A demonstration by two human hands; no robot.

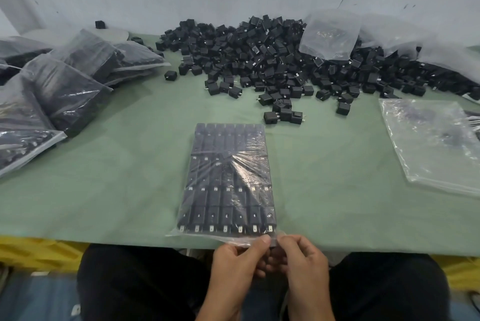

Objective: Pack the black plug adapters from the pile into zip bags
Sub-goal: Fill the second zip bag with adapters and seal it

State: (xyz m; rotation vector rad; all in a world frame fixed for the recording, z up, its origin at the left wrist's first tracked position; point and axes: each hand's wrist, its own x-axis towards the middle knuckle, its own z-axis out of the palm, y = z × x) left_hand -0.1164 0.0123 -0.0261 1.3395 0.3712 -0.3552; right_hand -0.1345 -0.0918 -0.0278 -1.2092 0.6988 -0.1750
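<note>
A clear zip bag [228, 177] lies flat in front of me on the green table, filled with neat rows of black plug adapters, prongs toward me. Its open end hangs at the table's near edge. My left hand [240, 259] and my right hand [298, 258] pinch that zip edge side by side, thumbs on top. A large pile of loose black plug adapters [272, 60] spreads across the far side of the table.
Several filled bags [65, 81] are stacked at the left. Empty zip bags [436, 144] lie flat at the right, and more loose plastic [330, 34] rests on the pile. The green table [117, 177] ends close to my lap; a wall stands behind.
</note>
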